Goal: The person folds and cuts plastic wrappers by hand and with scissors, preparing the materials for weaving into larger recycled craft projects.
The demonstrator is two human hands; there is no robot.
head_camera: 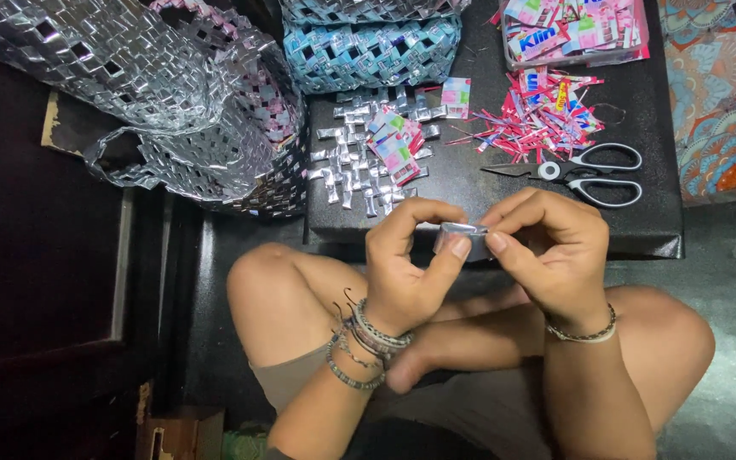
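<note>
My left hand [406,260] and my right hand [547,247] meet above my crossed legs, both pinching a small folded silver foil strip [457,230] between thumbs and fingers. Bracelets sit on both wrists. Just beyond my hands, on a low black table [504,221], lies a heap of folded silver foil links [359,162] with a few pink and green folded wrappers [395,149] among them.
Black-handled scissors [585,170] lie on the table's right part, behind them a pile of red and pink wrapper trimmings [538,115] and a tray of cut wrappers [572,30]. A woven silver basket [206,111] stands at left, a woven blue one [368,51] at the back.
</note>
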